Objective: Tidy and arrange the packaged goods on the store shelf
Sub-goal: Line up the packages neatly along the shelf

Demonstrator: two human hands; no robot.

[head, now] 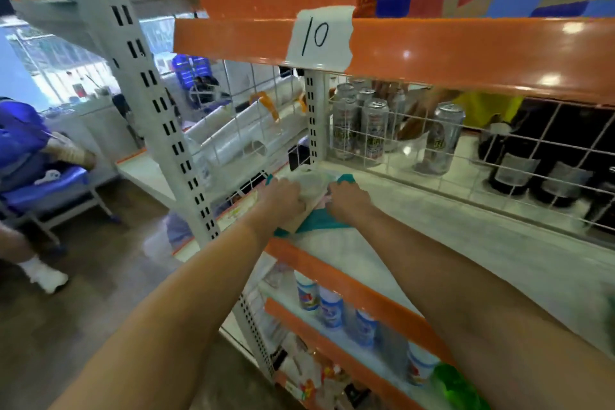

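Both hands (pixel 283 198) (pixel 347 201) grip a flat teal-edged, pale-centred packet (pixel 312 188) on the shelf (pixel 432 210).

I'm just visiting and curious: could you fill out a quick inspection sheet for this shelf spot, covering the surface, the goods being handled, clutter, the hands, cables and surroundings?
Surface: pale shelf board with an orange front edge, mostly bare, wire grid at its back.
Job's things: one teal-and-white packet lying at the shelf's left end.
Clutter: nothing seen on this board besides the packet.
Grip: left hand and right hand both hold the packet, one on each side.
Cables: nothing seen.
Surroundings: cans and dark bottles behind the grid; a paper tag marked 10 on the shelf above; white-and-blue tubs on the shelf below; a seated person's blue sleeve at far left.
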